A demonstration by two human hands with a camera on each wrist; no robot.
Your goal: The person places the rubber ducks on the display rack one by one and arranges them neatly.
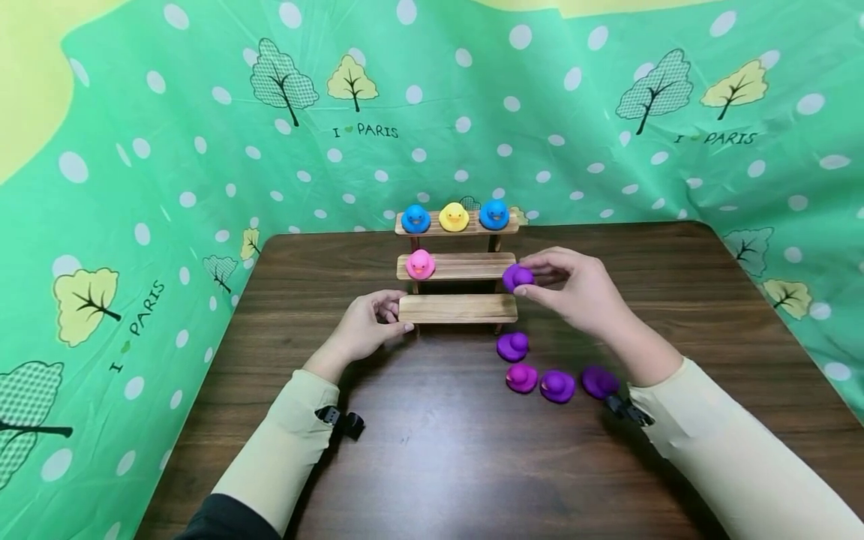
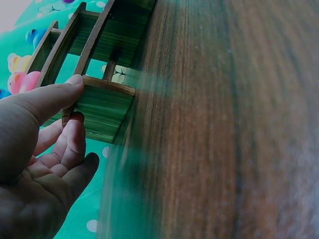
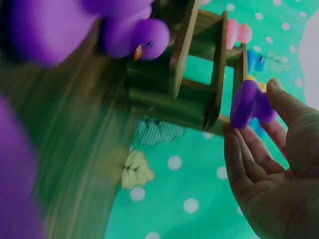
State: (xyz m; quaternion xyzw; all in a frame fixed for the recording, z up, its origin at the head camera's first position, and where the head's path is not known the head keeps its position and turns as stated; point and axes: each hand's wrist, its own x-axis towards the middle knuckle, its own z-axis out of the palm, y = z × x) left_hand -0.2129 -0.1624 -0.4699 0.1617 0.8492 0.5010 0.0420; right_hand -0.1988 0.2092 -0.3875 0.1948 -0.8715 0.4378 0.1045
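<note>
My left hand [image 1: 367, 324] grips the left end of the bottom step of a small three-tier wooden stand [image 1: 459, 309], thumb and fingers pinching the board's edge. In my right hand [image 1: 574, 289] a purple rubber duck [image 1: 517, 277] is pinched between thumb and fingers, at the right end of the middle step. In the right wrist view this duck [image 3: 249, 105] is tilted sideways; whether it touches the step I cannot tell. A pink duck [image 1: 421, 265] sits at the left of the middle step. On the top step are a blue duck [image 1: 415, 219], a yellow duck [image 1: 454, 217] and another blue duck [image 1: 495, 214].
In front of the stand's right side, several ducks lie on the dark wooden table [image 1: 432, 450]: a purple duck [image 1: 513, 346], a magenta duck [image 1: 522, 378], another purple duck [image 1: 557, 386] and a dark purple duck [image 1: 599, 382] near the right wrist. A green dotted cloth [image 1: 459, 97] hangs behind.
</note>
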